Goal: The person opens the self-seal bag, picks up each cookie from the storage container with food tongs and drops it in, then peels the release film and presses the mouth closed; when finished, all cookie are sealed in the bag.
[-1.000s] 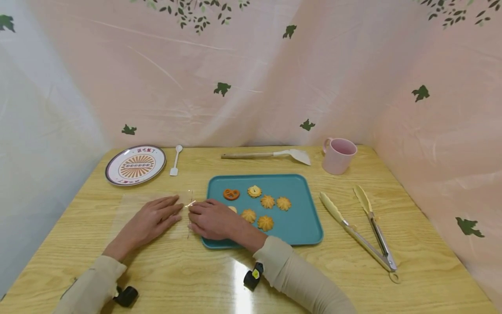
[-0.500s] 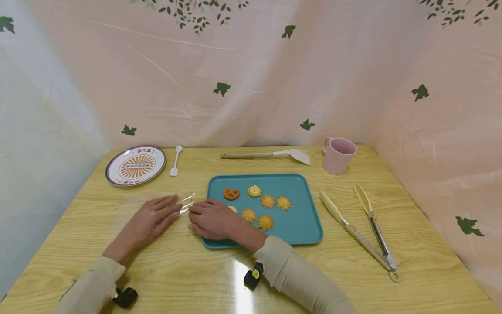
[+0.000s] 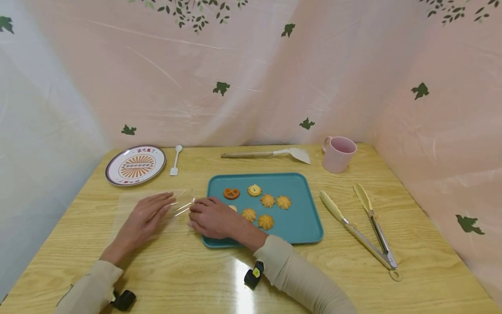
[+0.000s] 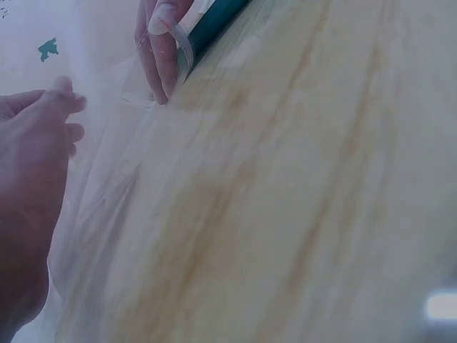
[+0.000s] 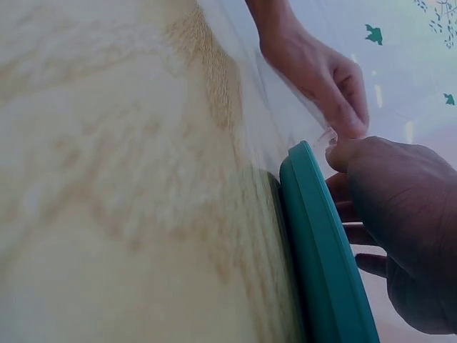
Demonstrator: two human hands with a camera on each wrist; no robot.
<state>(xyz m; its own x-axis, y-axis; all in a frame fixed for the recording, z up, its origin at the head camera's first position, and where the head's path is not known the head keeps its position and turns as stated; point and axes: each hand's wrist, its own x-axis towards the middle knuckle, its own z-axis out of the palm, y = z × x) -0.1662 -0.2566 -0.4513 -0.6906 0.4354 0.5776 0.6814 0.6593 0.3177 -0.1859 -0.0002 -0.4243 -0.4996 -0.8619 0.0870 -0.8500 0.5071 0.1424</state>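
A clear plastic bag (image 3: 181, 210) lies on the table left of the tray, its raised edge catching the light between my hands. My left hand (image 3: 143, 218) rests over it and pinches the film between thumb and fingers; in the right wrist view that hand (image 5: 318, 78) shows the pinch. My right hand (image 3: 215, 218), above the tray's left rim, pinches the bag's right edge, with its other fingers (image 5: 346, 211) spread behind the tray. The teal tray (image 3: 302, 231) bears a pretzel (image 3: 231, 193), a pale-topped biscuit (image 3: 254, 190) and several flower-shaped cookies (image 3: 267, 200). Another biscuit is partly hidden by my right hand.
A patterned plate (image 3: 135, 165) and a small white spoon (image 3: 176, 160) stand at the back left. Behind the tray lies a wooden-handled spatula (image 3: 266, 154). The pink mug (image 3: 339, 155) is at the back right; spread tongs (image 3: 366, 237) lie right of the tray.
My left hand has drawn a little to the left, and the gap between the hands has widened. More of the shiny film shows there. My right hand has hardly moved.
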